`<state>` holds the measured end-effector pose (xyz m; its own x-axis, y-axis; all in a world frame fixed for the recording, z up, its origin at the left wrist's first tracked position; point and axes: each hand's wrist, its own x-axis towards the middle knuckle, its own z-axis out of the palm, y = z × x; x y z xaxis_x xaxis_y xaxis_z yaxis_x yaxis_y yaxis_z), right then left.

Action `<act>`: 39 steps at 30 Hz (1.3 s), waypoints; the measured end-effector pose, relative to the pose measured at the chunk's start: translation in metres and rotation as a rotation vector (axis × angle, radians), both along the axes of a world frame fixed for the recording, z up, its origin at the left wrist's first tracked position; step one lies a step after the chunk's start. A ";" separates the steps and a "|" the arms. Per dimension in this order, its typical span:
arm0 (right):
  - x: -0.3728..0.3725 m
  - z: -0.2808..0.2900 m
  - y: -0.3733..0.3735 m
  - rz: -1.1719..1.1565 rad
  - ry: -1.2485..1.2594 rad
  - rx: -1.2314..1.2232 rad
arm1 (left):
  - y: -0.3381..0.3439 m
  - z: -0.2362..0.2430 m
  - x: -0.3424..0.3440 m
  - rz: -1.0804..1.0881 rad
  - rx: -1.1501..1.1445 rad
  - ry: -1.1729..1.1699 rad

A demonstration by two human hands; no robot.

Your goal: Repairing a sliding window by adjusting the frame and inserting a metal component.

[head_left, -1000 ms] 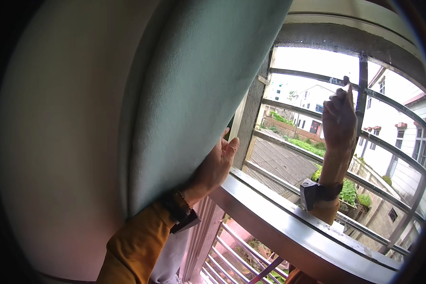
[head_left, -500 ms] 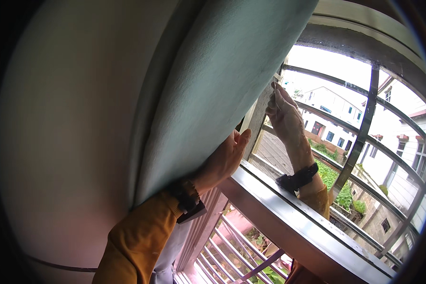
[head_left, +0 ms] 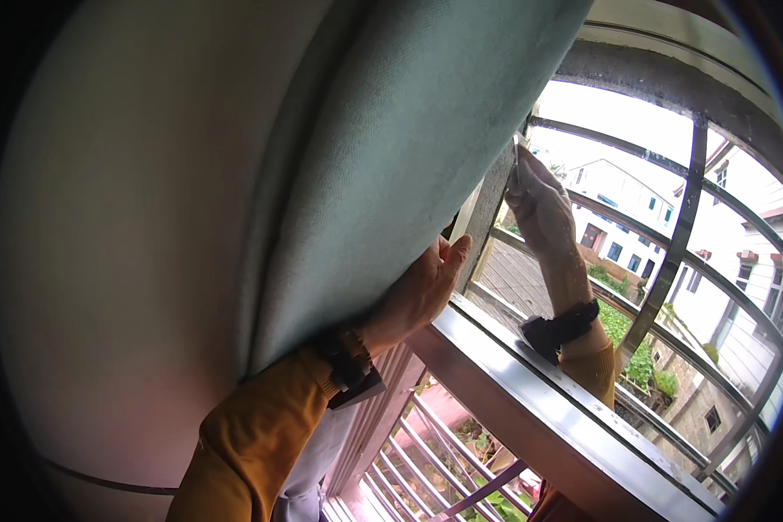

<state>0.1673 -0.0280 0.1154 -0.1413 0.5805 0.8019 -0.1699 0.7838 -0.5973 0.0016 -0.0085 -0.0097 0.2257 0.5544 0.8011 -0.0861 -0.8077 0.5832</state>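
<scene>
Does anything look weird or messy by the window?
Yes: the right hand looks odd beyond the silver rail, its sleeve disappearing behind it, while the left hand is on this side, by the blue-green cloth.

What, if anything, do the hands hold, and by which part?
It cannot be told. The left hand is at the right edge of the grey-green fabric, its grip hidden; the right hand is at a thin pale thing.

The curtain (head_left: 400, 157) is soft grey-green, the sleeves (head_left: 252, 426) mustard brown, the wristband (head_left: 574, 324) black, the window frame (head_left: 513, 383) silvery, the upper bars (head_left: 694, 178) dark grey, the bush (head_left: 665, 383) green, the roof (head_left: 511, 277) grey with fine lines
</scene>
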 end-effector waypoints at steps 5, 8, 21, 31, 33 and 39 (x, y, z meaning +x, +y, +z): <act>-0.003 0.009 0.010 0.167 0.101 0.031 | 0.006 0.001 -0.003 0.066 0.067 -0.005; 0.010 0.022 -0.024 0.247 0.097 0.133 | -0.001 0.003 0.002 -0.024 0.041 -0.033; -0.011 0.015 -0.002 0.072 0.168 0.030 | -0.003 0.002 0.002 0.090 0.150 -0.048; -0.006 -0.001 -0.018 -0.032 0.196 0.148 | -0.005 0.004 0.002 0.024 0.121 -0.055; -0.003 -0.006 -0.009 0.036 0.087 0.126 | 0.001 0.002 0.002 0.002 0.125 -0.059; 0.027 0.009 -0.050 0.114 0.087 0.258 | 0.004 0.001 0.008 0.033 0.153 -0.054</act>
